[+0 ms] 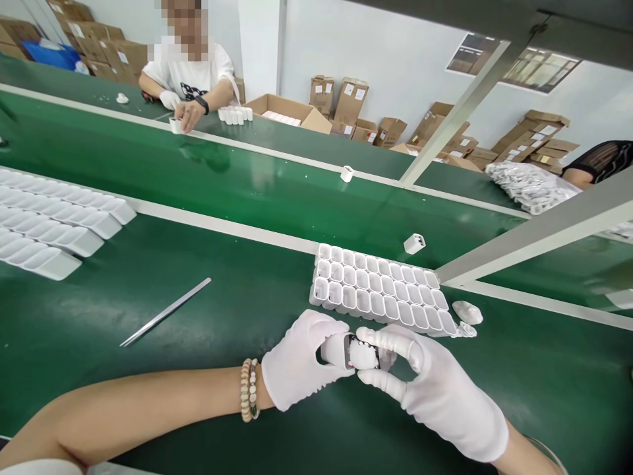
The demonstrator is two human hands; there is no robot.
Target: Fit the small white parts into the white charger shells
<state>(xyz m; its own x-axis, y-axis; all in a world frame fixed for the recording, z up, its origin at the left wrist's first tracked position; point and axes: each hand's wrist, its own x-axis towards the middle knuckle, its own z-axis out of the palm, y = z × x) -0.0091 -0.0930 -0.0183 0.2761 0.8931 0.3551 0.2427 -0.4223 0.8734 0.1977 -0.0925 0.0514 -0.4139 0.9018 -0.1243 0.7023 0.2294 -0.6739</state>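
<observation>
Plastic shell [332, 348], gripped in left hand [297, 366] at lower centre, may jam if right hand [440, 396] tilts its pinched insert [363, 356].

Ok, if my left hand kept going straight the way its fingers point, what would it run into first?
The left hand points right, at the small white part it pinches. Just beyond that it would likely meet the right hand, whose fingers grip the same part.
</observation>
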